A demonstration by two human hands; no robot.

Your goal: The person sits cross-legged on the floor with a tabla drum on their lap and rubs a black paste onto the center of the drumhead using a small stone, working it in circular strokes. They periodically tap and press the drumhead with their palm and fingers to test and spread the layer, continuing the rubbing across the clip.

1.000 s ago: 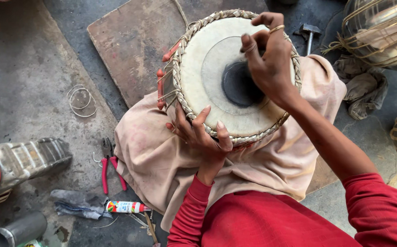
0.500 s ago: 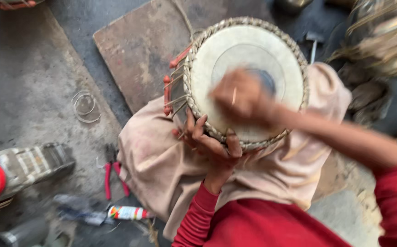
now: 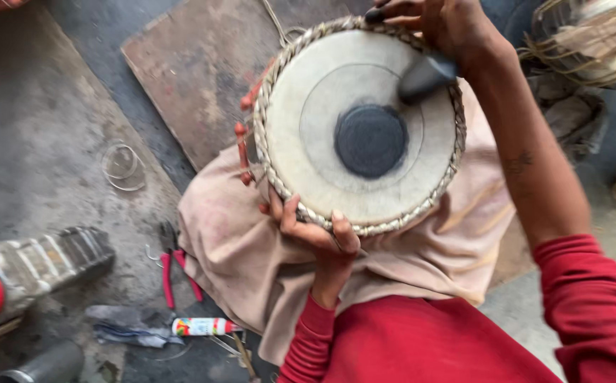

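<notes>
At the far left of the concrete floor (image 3: 45,142) a clear ribbed plastic bottle with a red cap (image 3: 31,273) is seen lying on its side, and just beyond it a small ring of thin wire (image 3: 123,167). Nearer the lap, red-handled pliers (image 3: 174,278) and a small striped tube (image 3: 205,326) lie close to the edge of a beige cloth (image 3: 244,262); these could be swept or knocked if the cloth is shifted.

On that cloth, over the lap, a round hand drum with a pale skin head, black centre patch and braided edge (image 3: 322,163) is propped, tilted toward the camera. It is steadied from below by the left hand (image 3: 315,230), whose fingers are curled over the near rim in a partly closed hold. As only this one grip braces it on soft cloth, the drum is judged liable to roll or slip sideways if pressure from above is uneven.

At the upper right, the right hand (image 3: 450,32) is closed around a dark smooth stone-like piece (image 3: 427,74), which is held at the outer part of the skin, beside the black patch. A hard or skewed stroke is judged able to smear the patch or mark the pale skin. Other brass-coloured drum bodies (image 3: 591,42) stand close by.
</notes>
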